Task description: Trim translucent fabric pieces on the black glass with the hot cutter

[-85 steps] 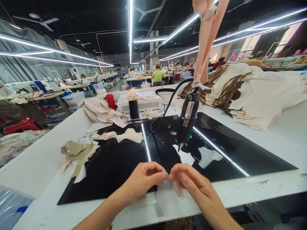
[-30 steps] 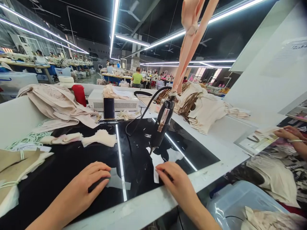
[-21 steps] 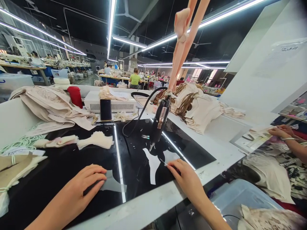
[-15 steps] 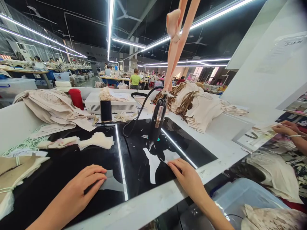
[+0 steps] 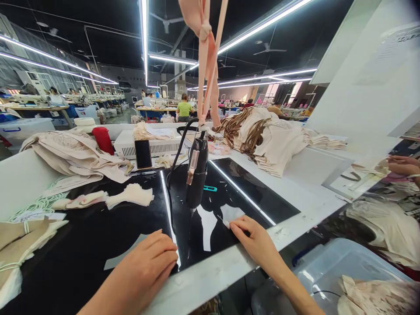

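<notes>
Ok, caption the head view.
Left hand and right hand at thin pale pieces on a glossy black board, corded tool hanging from peach straps.

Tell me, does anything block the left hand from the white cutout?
Nothing visible does: only black board lies between the left hand and the white cutout. The black tool hangs near the cutout's far end.

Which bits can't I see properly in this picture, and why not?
In the head view:
Rest of the grey sheet: covered by the left hand.
Thin thing at the right hand: too small to name.
Tip of the black tool: lost against the black mat.
Top of the pink strap: cut off by the upper edge.
Words on the sign: too blurred to read.
</notes>
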Demonstrator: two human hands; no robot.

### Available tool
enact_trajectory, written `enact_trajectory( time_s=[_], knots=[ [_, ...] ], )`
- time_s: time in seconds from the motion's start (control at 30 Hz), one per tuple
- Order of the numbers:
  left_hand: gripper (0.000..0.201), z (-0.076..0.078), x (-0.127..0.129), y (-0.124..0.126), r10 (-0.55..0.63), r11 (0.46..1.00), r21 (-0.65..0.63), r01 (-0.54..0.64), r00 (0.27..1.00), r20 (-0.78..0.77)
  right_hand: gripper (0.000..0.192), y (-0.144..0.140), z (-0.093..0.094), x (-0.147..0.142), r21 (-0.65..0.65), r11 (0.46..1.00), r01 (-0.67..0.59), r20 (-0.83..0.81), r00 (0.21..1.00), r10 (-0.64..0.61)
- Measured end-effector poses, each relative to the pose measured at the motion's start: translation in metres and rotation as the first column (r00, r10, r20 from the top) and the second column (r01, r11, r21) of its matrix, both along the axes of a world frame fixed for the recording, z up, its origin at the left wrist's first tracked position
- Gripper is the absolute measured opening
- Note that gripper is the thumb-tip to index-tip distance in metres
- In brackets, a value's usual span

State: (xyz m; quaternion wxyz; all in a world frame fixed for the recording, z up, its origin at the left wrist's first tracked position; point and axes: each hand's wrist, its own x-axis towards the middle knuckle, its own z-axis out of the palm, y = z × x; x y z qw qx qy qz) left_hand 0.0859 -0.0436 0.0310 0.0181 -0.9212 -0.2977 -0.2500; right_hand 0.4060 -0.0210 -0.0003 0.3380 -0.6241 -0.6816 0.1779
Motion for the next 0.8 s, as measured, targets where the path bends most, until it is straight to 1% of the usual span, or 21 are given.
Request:
enact_trajectory(
  time_s=[0.07, 0.1, 0.17, 0.23, 0.3, 0.4, 0.47, 0.57, 0.63, 0.8],
  knots=[
    [0.025, 0.003, 0.025, -0.002, -0.069, 0.998, -0.001, 0.069, 0.997, -0.016, 0.039, -0.001, 0.0, -0.001, 0.003, 1.0, 0.001, -0.016, 1.0, -0.001],
    [0.026, 0.003, 0.037, -0.002, -0.085, 0.996, 0.009, 0.086, 0.996, -0.035, 0.038, -0.001, -0.001, -0.001, 0.005, 1.0, 0.001, -0.023, 1.0, -0.001],
    [0.026, 0.001, 0.058, 0.0, -0.075, 0.996, 0.05, 0.08, 0.993, -0.092, 0.037, -0.001, -0.002, -0.001, 0.011, 1.0, 0.0, -0.038, 0.999, 0.001],
    [0.023, -0.002, 0.077, 0.006, -0.037, 0.995, 0.085, 0.055, 0.98, -0.196, 0.037, -0.001, -0.005, 0.0, 0.015, 1.0, -0.004, -0.053, 0.999, 0.005],
    [0.022, -0.004, 0.094, 0.015, 0.037, 0.993, 0.118, -0.007, 0.967, -0.253, 0.037, -0.001, -0.007, 0.001, 0.021, 1.0, -0.009, -0.07, 0.997, 0.01],
    [0.021, -0.008, 0.117, 0.028, 0.141, 0.985, 0.128, -0.118, 0.973, -0.183, 0.037, 0.0, -0.012, 0.002, 0.031, 0.999, -0.017, -0.096, 0.995, 0.019],
    [0.019, -0.01, 0.131, 0.036, 0.169, 0.982, 0.103, -0.156, 0.977, -0.132, 0.035, 0.0, -0.014, 0.002, 0.036, 0.999, -0.023, -0.111, 0.993, 0.027],
    [0.019, -0.01, 0.146, 0.043, 0.191, 0.981, 0.055, -0.186, 0.976, -0.105, 0.035, 0.0, -0.015, 0.002, 0.042, 0.998, -0.036, -0.133, 0.99, 0.041],
    [0.02, -0.009, 0.152, 0.045, 0.204, 0.979, 0.02, -0.203, 0.974, -0.097, 0.036, 0.0, -0.015, 0.002, 0.046, 0.998, -0.043, -0.146, 0.988, 0.05],
    [0.016, -0.006, 0.155, 0.049, 0.201, 0.975, -0.078, -0.209, 0.974, -0.105, 0.035, -0.003, -0.012, 0.002, 0.054, 0.997, -0.052, -0.17, 0.984, 0.06]
  ],
)
